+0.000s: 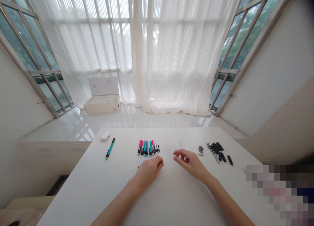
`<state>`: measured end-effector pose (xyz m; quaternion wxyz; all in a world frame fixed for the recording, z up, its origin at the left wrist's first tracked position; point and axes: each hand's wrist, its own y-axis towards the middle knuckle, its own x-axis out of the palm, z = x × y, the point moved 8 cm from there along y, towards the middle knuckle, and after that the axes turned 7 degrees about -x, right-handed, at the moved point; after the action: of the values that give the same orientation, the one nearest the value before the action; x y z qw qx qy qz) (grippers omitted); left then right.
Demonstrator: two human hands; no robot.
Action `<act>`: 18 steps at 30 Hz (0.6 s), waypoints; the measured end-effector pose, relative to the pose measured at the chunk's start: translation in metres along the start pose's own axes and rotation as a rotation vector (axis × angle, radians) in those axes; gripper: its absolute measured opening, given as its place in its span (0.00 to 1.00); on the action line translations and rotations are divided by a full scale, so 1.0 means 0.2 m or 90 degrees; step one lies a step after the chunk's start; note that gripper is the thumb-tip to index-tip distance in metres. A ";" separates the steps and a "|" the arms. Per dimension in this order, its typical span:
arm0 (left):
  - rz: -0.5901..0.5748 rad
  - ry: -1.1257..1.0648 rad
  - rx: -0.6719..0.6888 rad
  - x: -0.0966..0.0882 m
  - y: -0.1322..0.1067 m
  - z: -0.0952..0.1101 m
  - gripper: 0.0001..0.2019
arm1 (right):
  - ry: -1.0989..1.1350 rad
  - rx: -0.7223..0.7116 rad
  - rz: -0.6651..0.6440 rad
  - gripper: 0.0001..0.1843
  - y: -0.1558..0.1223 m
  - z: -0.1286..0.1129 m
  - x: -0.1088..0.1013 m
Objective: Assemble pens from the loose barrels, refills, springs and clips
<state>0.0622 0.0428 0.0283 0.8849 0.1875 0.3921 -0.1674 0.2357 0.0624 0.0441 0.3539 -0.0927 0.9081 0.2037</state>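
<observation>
My left hand (149, 169) is closed around a slim pen part, its fingers pinched together. A thin white pen refill (167, 162) sticks out of that hand to the right, and a small reddish end shows on the left; the middle is hidden by the fingers. Just right of the refill's tip, my right hand (187, 161) hovers with thumb and forefinger apart and nothing visible between them. Beyond my left hand lies a row of pink, teal and white pen barrels (147, 148). Several thin, pale pieces (182, 144) lie beyond my right hand.
Small dark metallic parts (200, 151) and black rubber-like grips (217, 147) with grey pieces (216, 158) lie at the right. An assembled teal pen (111, 148) and a white earbud case (105, 136) are at the left. An open box (101, 105) stands on the sill.
</observation>
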 end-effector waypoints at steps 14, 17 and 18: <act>-0.002 0.019 0.022 0.01 0.00 0.00 0.09 | 0.284 0.095 0.018 0.17 0.00 0.01 0.09; -0.022 0.009 0.021 0.02 0.00 0.03 0.09 | 0.368 0.099 0.000 0.19 0.00 -0.03 0.15; -0.027 0.010 0.022 0.02 -0.01 0.04 0.09 | 0.388 0.098 -0.017 0.20 0.00 -0.05 0.18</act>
<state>0.0693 0.0375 0.0293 0.8746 0.1954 0.4002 -0.1915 0.2036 0.0566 0.0253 0.0737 -0.1349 0.9838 0.0927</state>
